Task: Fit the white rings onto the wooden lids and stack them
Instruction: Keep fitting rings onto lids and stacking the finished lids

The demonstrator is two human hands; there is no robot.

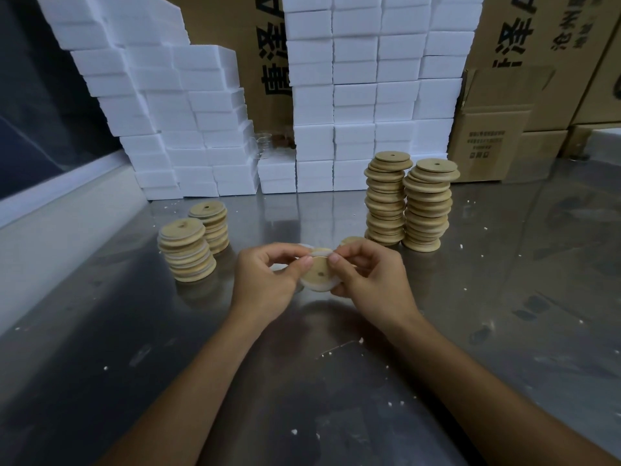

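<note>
Head view is showing both hands pinching one wooden lid point(319, 271) face-up between them, left hand point(268, 280) and right hand point(369, 280) equally near, thumbs curling over its white ring point(317, 288), forward of the short stacks point(188, 250).

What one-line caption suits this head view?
Both hands, left and right, press a white ring onto a wooden lid above a steel table, between lid stacks.
</note>
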